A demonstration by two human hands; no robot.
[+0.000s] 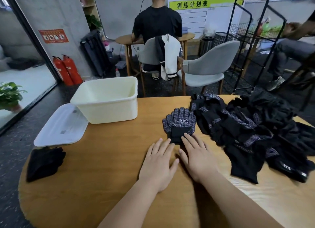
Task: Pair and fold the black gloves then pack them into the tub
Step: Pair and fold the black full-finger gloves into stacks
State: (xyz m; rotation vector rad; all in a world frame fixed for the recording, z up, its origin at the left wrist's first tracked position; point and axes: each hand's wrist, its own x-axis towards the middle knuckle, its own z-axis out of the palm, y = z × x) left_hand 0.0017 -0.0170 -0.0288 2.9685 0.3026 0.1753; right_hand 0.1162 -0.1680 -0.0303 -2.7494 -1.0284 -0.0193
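Both hands (160, 166) (196, 159) flat, grip wide, fingertips hiding paired gloves' (179, 123) cuff.

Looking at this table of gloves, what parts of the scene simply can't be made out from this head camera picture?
- Tub floor: its near wall hides the bottom, so any contents cannot be told.
- Glove pile: overlapping black fabric, and the right edge cuts it off; no count possible.
- Laid-out gloves: one or a stacked pair, unclear.
- Cuff: fingertips of the left hand and right hand partly cover it.
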